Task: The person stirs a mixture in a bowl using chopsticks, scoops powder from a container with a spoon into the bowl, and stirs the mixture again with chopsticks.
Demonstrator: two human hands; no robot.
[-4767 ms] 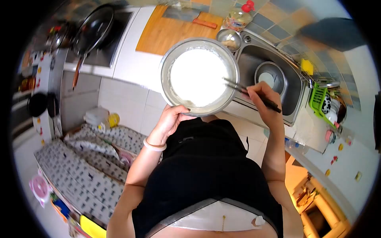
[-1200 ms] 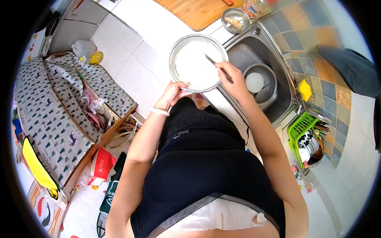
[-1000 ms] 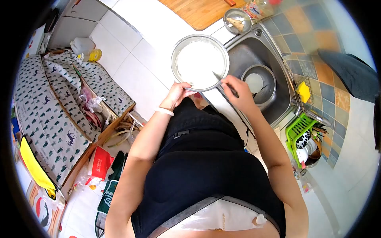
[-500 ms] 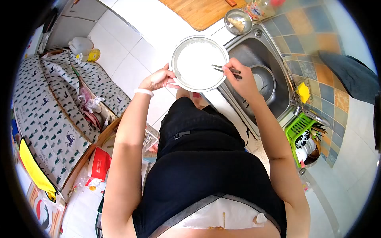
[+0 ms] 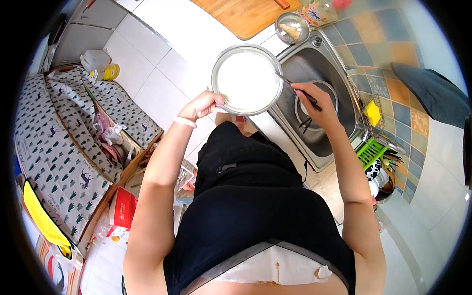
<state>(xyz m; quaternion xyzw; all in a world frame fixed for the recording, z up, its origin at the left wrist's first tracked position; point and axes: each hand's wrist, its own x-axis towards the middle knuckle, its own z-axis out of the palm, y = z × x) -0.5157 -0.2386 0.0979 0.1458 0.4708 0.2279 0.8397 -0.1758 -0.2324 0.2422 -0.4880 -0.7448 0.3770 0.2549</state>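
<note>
My left hand (image 5: 204,104) grips the left edge of a round metal bowl (image 5: 215,73), thumb at the rim. The bowl holds something smooth and white (image 5: 247,81); whether it is powder or liquid I cannot tell. Dark chopsticks (image 5: 286,78) are pinched in my right hand (image 5: 318,105), their tips at the bowl's right rim. Below that hand is the steel sink (image 5: 344,78), with a round metal pan (image 5: 336,96) in it. Thin dark sticks (image 5: 306,125) show by the pan.
A wooden cutting board (image 5: 236,17) and a small metal bowl (image 5: 293,28) with pale pieces stand at the back. A yellow sponge (image 5: 372,113) and a green rack (image 5: 371,153) are right of the sink. A cloth-covered shelf (image 5: 59,147) stands left.
My right hand has moved right, drawing the chopstick tips from over the white contents to the bowl's right rim. My left hand still holds the bowl.
</note>
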